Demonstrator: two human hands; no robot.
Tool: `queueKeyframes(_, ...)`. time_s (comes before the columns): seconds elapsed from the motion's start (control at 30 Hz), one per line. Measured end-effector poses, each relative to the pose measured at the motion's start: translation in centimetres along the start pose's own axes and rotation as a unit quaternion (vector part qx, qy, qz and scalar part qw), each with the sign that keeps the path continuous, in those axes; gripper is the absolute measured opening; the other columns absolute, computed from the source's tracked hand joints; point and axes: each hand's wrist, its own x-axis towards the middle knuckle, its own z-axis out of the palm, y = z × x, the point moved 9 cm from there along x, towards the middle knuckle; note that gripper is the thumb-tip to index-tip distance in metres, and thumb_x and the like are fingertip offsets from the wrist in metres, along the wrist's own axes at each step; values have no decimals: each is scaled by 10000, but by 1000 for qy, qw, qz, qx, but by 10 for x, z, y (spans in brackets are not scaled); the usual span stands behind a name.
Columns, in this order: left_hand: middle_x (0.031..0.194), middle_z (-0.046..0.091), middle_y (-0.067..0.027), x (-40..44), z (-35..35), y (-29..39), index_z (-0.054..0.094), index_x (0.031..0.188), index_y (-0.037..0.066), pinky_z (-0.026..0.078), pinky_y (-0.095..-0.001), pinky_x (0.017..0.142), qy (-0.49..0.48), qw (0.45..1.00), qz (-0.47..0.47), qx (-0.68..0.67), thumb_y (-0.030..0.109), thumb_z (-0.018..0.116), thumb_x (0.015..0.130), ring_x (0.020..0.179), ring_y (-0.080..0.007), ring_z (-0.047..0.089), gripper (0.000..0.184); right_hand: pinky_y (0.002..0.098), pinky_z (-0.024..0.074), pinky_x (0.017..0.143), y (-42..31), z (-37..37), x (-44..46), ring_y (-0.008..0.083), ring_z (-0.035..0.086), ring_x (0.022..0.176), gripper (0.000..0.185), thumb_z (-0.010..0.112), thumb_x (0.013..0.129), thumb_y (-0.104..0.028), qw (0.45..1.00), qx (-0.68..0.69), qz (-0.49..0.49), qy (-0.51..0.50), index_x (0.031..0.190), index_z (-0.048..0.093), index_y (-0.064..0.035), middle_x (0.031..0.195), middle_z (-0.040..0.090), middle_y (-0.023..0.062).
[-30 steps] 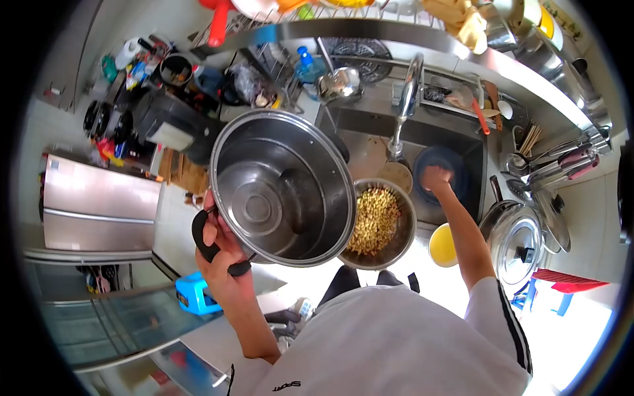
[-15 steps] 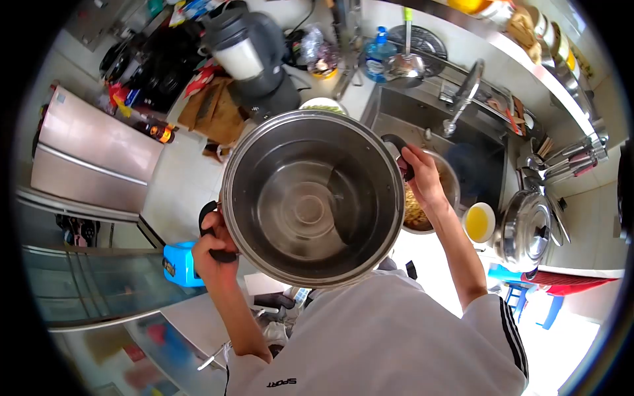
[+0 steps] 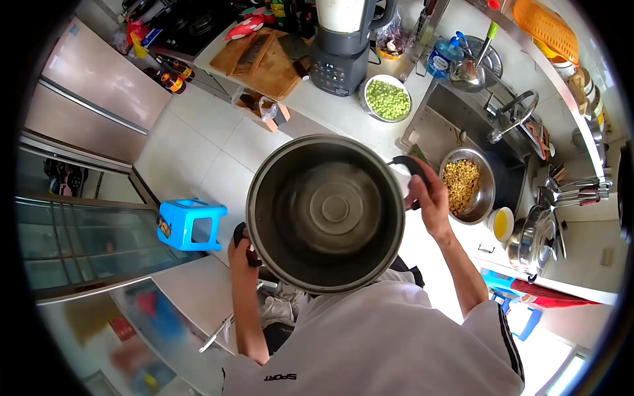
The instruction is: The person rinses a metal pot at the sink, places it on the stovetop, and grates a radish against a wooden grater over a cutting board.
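Note:
A large steel pot [image 3: 337,208] is held up in front of my body, its open top facing the camera and its inside looking empty. My left hand [image 3: 243,254] is closed round the black handle on the pot's left side. On the other side, my right hand [image 3: 429,198] grips the second black handle. Beyond the right hand, a steel bowl of yellowish pieces [image 3: 461,186] rests at the near edge of the sink [image 3: 432,135].
On the counter are a bowl of green beans [image 3: 387,99], a blender [image 3: 339,59] and a wooden cutting board [image 3: 264,66]. A blue stool [image 3: 191,225] stands on the floor at left. A yellow-filled cup [image 3: 501,224] and a lidded pan [image 3: 531,241] are at right.
My right hand has left the blue basin in the sink and taken the pot's right handle. Body and pot have turned left, away from the sink; the counter with the green beans has come into view.

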Motion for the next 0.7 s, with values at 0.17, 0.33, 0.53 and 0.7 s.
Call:
queueKeyframes(0.17, 856, 568, -15, 20, 41, 35, 555, 891, 47, 468, -221, 631, -85, 993, 84, -20, -1, 526, 717, 753, -101, 559, 183, 192, 380, 465, 9, -25, 21, 28, 425, 522, 348, 463, 983, -212, 993, 12, -43, 110, 1274, 488, -23, 682, 457, -34)
queueKeyframes(0.33, 800, 573, -12, 77, 34, 65, 588, 983, 23, 469, -212, 620, -69, 994, 79, 37, 81, 538, 783, 699, -106, 547, 215, 195, 433, 475, -49, 20, 7, 45, 498, 524, 382, 477, 968, -144, 993, 49, -90, 64, 1323, 424, -14, 822, 551, 22)
queueKeyframes(0.53, 913, 619, -75, 91, 79, 33, 572, 1121, 15, 510, -247, 675, -178, 983, -5, -50, 180, 533, 854, 790, -135, 596, 316, 194, 438, 555, -84, -7, -2, 55, 501, 593, 549, 575, 884, -37, 988, 108, -94, 53, 1385, 350, -27, 887, 572, 39)
queueKeyframes(0.7, 1030, 628, -130, 76, 161, 1, 521, 1249, 24, 514, -335, 843, -197, 970, -5, -145, 209, 443, 897, 945, -221, 618, 405, 237, 482, 620, -102, -68, -26, 97, 524, 691, 747, 656, 798, -89, 976, 145, -152, 56, 1418, 253, 19, 863, 545, 51)
